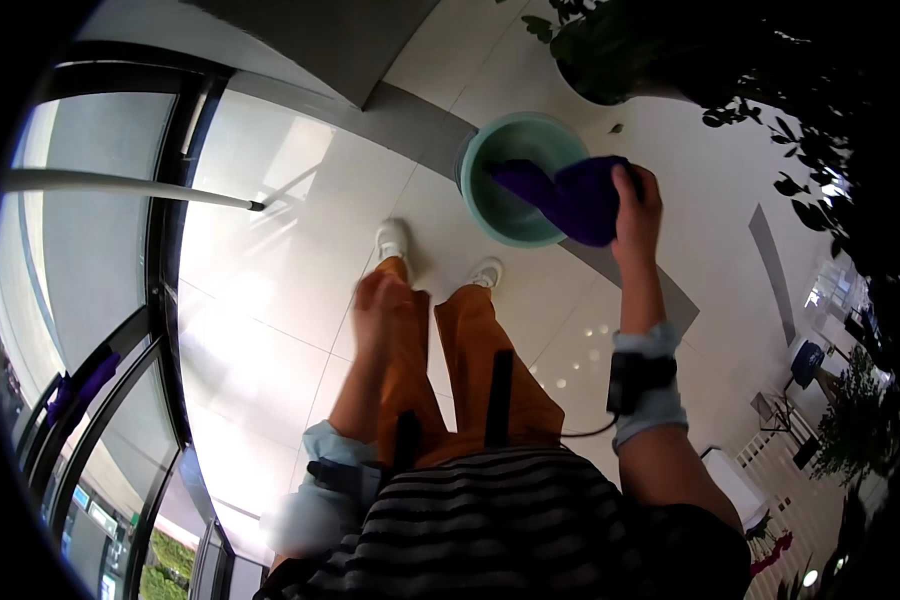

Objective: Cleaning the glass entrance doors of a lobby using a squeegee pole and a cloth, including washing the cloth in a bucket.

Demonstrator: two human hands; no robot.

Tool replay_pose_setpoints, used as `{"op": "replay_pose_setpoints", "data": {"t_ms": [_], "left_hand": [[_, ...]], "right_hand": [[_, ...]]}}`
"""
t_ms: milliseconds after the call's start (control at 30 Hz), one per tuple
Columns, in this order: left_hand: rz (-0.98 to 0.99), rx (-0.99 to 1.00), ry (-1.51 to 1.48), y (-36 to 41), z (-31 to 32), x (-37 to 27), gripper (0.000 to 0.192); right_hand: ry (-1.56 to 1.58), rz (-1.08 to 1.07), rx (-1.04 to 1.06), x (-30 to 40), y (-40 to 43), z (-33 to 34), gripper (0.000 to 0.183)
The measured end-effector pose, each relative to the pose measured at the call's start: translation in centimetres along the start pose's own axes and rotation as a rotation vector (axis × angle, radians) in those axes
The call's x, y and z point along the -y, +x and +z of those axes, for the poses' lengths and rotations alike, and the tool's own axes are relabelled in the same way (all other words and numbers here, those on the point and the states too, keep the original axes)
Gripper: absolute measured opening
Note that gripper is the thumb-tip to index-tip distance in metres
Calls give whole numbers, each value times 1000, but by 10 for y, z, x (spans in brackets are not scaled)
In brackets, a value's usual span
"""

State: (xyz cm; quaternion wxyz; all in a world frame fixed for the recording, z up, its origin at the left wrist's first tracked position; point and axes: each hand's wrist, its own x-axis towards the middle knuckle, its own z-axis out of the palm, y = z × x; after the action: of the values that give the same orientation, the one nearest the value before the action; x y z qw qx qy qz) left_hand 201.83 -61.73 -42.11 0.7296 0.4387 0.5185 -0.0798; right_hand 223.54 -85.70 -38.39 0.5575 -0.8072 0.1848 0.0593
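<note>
My right hand (637, 214) grips a dark purple cloth (589, 199) at its right end. The cloth stretches leftward across the mouth of a teal plastic bucket (476, 191), and its narrow end hangs over the inside. Part of the bucket's rim and bottom is hidden by the cloth. My left hand (379, 311) is blurred in front of my orange trouser leg, apart from the bucket. Its fingers look partly curled, but their exact pose is unclear, and I see nothing in them.
Black-framed glass doors (161, 187) stand at left, with a white pole (195, 195) beside them. Another purple cloth (82, 390) lies over the frame's lower bar. A leafy potted plant (600, 60) stands past the bucket. Pale floor tiles (270, 292) reflect bright light around my shoes.
</note>
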Motion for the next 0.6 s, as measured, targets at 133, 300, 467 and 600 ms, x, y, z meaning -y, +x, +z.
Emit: {"op": "replay_pose_setpoints", "data": {"t_ms": [133, 300, 467, 600], "left_hand": [[-184, 156, -33, 59, 62, 79, 32], [-293, 339, -58, 151, 137, 131, 30], [-280, 298, 35, 215, 182, 151, 36], [-334, 282, 45, 253, 212, 155, 46]], "right_hand": [[85, 249, 274, -146, 94, 53, 44], [-286, 168, 307, -270, 156, 73, 62], [-990, 27, 255, -360, 130, 117, 77], [-1338, -153, 304, -414, 126, 137, 74]]}}
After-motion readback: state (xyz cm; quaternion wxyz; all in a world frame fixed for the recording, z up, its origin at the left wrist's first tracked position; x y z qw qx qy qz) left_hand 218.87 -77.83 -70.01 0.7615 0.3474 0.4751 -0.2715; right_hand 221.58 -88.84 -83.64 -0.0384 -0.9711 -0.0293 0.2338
